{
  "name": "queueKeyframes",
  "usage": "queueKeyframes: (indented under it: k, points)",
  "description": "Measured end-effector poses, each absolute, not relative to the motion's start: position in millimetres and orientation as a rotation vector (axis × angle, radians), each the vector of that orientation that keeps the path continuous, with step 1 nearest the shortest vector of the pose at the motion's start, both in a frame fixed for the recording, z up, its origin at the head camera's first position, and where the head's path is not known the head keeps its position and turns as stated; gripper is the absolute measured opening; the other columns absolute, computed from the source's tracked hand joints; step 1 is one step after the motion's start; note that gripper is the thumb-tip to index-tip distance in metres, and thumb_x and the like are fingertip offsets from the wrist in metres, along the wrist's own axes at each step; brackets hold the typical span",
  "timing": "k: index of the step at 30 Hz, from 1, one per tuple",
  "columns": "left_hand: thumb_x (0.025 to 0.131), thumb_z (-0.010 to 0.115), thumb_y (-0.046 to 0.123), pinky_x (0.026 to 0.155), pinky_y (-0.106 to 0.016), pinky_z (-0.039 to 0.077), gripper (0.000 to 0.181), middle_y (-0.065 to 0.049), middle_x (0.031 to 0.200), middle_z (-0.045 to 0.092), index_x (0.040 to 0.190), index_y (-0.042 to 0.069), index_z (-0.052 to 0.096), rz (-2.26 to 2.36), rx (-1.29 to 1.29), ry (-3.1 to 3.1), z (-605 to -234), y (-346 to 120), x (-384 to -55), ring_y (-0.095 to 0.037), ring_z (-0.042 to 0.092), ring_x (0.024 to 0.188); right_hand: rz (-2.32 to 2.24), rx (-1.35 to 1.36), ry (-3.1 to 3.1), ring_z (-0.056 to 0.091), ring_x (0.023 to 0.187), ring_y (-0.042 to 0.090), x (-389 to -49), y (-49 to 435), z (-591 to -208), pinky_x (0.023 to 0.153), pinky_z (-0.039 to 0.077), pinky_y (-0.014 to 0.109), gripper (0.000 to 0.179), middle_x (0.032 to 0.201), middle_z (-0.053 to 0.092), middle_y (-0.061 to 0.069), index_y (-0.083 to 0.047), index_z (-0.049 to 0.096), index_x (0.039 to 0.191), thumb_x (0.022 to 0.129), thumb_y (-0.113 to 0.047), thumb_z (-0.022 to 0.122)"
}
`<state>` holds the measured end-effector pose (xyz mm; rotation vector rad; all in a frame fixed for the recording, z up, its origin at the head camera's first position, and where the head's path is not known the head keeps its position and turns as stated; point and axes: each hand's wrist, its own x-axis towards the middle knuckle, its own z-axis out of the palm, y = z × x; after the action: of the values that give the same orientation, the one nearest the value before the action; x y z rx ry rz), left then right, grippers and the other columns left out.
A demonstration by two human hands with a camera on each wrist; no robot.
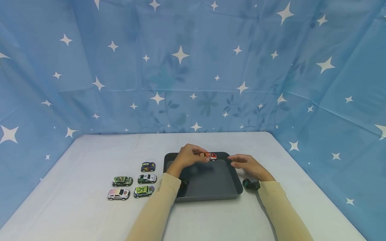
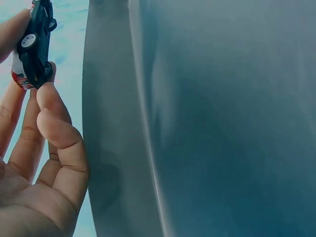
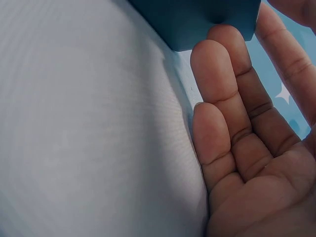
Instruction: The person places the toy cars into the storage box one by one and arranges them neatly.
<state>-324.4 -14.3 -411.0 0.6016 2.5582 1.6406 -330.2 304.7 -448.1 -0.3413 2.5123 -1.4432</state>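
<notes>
Left hand [image 1: 187,157] pinching; right hand [image 1: 249,165] loosely bent; both arms [image 1: 158,209] extended forward.

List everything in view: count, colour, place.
toy race car: 1, red and white, in left hand above tray
parked toy cars: 5, dark blue, white-black, dark green, lime, white-pink, left of tray
tray: 1, dark grey, on table
table: 1, white, beneath tray
star-patterned curtain: 1, blue with white stars, behind table
wrist devices: 2, black, at wrists
sleeves: 2, beige, on forearms
left hand: 1, bare, holding toy race car
right hand: 1, bare, by tray's right edge
</notes>
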Motion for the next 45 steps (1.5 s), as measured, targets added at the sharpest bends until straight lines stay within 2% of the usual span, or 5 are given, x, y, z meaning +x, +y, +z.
queueKeyframes:
  k: [5, 21, 31, 38, 45]
  points:
    - [0.086, 0.093, 0.022, 0.096, -0.046, 0.059, 0.032, -0.006, 0.110, 0.082, 0.115, 0.010, 0.086, 1.589, 0.559, 2.576, -413, -8, -326, -0.020, 0.074, 0.102, -1.453, -0.348, 2.500, 0.051, 0.144, 0.048, -329, 305, -447, 0.121, 0.031, 0.071, 0.051, 0.153, 0.058, 0.026, 0.003, 0.064, 0.146, 0.104, -0.025, 0.073]
    - [0.083, 0.096, 0.019, 0.101, -0.048, 0.056, 0.027, -0.004, 0.108, 0.083, 0.108, 0.013, 0.088, 1.422, 0.384, 2.645, -414, 14, -329, -0.027, 0.072, 0.111, -1.474, -0.347, 2.474, 0.045, 0.149, 0.049, -329, 302, -445, 0.122, 0.031, 0.071, 0.049, 0.156, 0.055, 0.027, 0.004, 0.063, 0.146, 0.105, -0.022, 0.072]
    - [0.080, 0.097, 0.013, 0.089, -0.042, 0.059, 0.019, -0.003, 0.099, 0.083, 0.098, 0.012, 0.089, 1.307, 0.285, 2.679, -418, 23, -330, -0.022, 0.070, 0.093, -1.448, -0.347, 2.493, 0.045, 0.149, 0.049, -331, 304, -446, 0.121, 0.030, 0.072, 0.052, 0.157, 0.054, 0.027, 0.002, 0.064, 0.146, 0.104, -0.027, 0.073]
    - [0.083, 0.095, 0.010, 0.068, -0.027, 0.058, 0.022, -0.005, 0.103, 0.082, 0.103, 0.009, 0.088, 1.334, 0.253, 2.620, -420, 19, -333, -0.012, 0.069, 0.071, -1.471, -0.361, 2.476, 0.044, 0.150, 0.049, -332, 304, -447, 0.122, 0.030, 0.071, 0.052, 0.157, 0.054, 0.027, 0.003, 0.064, 0.146, 0.104, -0.026, 0.073]
    - [0.085, 0.093, 0.008, 0.073, -0.030, 0.062, 0.025, -0.007, 0.107, 0.082, 0.109, 0.008, 0.086, 1.383, 0.245, 2.568, -423, 17, -332, -0.016, 0.074, 0.078, -1.477, -0.355, 2.473, 0.042, 0.151, 0.049, -329, 304, -446, 0.123, 0.028, 0.071, 0.051, 0.158, 0.053, 0.027, 0.002, 0.064, 0.146, 0.104, -0.025, 0.073]
